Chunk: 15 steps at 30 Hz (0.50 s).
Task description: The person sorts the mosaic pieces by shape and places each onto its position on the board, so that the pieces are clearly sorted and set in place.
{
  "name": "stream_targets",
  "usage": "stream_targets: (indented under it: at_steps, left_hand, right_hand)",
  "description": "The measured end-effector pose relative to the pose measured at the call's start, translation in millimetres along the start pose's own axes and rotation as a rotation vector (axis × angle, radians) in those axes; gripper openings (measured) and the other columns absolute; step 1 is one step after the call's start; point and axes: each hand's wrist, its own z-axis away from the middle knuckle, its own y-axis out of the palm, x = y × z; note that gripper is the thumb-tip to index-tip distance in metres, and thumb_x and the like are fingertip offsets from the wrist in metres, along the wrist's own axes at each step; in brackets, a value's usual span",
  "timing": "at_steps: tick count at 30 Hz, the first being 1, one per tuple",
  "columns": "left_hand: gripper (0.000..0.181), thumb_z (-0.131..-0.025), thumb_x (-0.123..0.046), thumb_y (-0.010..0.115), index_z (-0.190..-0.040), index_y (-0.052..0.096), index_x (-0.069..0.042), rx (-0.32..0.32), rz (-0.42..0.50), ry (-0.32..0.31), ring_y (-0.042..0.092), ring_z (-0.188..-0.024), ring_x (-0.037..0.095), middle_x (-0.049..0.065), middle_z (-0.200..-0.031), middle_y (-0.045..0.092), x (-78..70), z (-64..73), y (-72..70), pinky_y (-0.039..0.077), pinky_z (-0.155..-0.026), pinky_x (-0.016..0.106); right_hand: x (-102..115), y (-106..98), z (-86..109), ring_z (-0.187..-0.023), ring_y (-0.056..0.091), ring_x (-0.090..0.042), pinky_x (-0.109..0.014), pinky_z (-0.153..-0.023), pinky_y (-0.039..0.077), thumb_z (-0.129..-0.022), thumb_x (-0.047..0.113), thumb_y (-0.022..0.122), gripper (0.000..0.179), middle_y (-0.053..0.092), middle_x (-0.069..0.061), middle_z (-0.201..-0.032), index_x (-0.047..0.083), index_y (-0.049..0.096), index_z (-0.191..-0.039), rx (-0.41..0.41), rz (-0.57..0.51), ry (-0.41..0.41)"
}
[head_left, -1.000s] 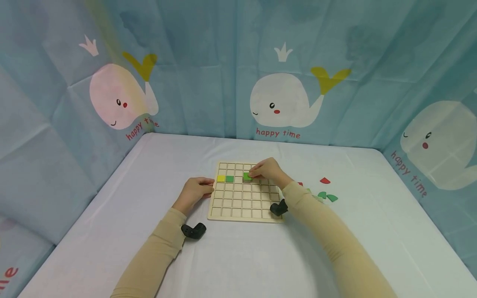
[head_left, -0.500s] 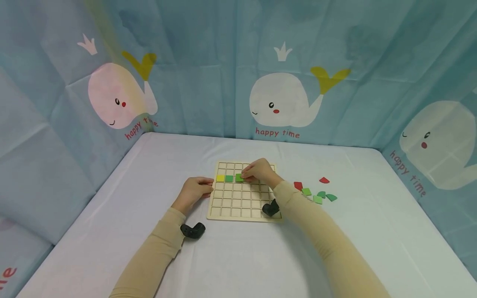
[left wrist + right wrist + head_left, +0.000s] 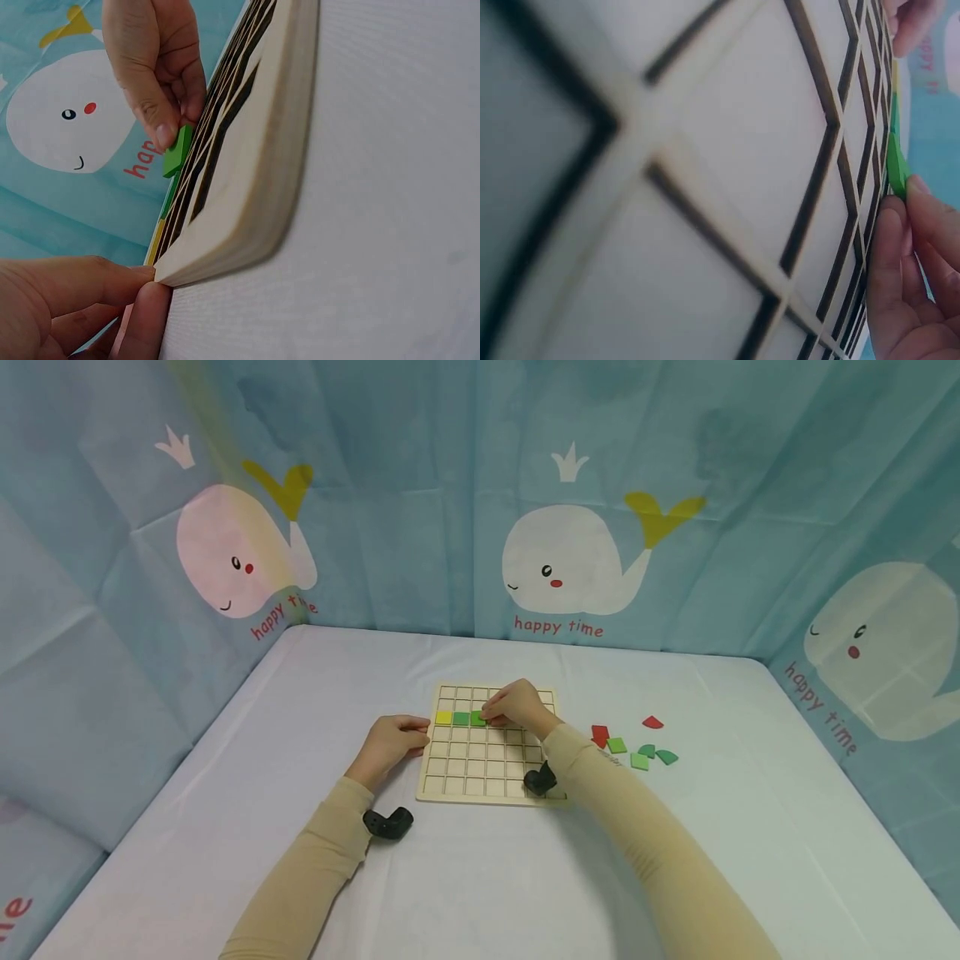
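A wooden board with a square grid [image 3: 476,768] lies flat on the white table. My left hand [image 3: 390,745] grips its left edge between thumb and fingers; the left wrist view shows the fingertips at the board's corner. Between the thumb and fingers of my right hand [image 3: 519,703] is a bright green square tile [image 3: 177,154], pinched at one edge. It stands tilted over a cell in the second row from the back. To its left in that row sit a yellow tile [image 3: 444,717] and a darker green tile [image 3: 461,719].
Right of the board lie loose pieces: red ones [image 3: 600,734], light green squares [image 3: 617,746], green rounded pieces [image 3: 667,757] and a red fan-shaped piece [image 3: 653,722]. Black devices [image 3: 388,823] are worn at both wrists. A blue whale-print curtain [image 3: 420,552] stands behind the table.
My right hand has moved left with the green tile, which now sits right beside the darker green one. More loose pieces show at the right. My left hand stays at the board's edge.
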Motion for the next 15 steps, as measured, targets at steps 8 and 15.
stream_targets:
  at_steps: [8, 15]
  left_hand:
    - [0.038, -0.091, -0.004, 0.066, -0.129, 0.064, 0.001, 0.006, 0.006, -0.003, 0.064, -0.089, 0.011, 0.019, -0.123, 0.064, 0.6, -0.5, -1.0, 0.057, -0.072, 0.017]
    - [0.039, -0.091, -0.003, 0.065, -0.129, 0.063, 0.002, 0.013, 0.003, 0.002, 0.064, -0.09, 0.011, 0.02, -0.125, 0.064, 1.3, -1.4, -0.6, 0.057, -0.073, 0.017]
  right_hand:
    - [3.2, 2.4, 2.5, -0.066, 0.073, -0.015, -0.028, -0.07, 0.062, -0.084, 0.005, 0.078, 0.012, 0.077, -0.017, -0.093, -0.003, 0.077, -0.093, -0.032, 0.063, -0.031]
    - [2.4, 2.9, 2.9, -0.068, 0.074, -0.017, -0.029, -0.071, 0.062, -0.084, 0.005, 0.078, 0.012, 0.077, -0.016, -0.091, -0.003, 0.077, -0.092, -0.034, 0.081, -0.027]
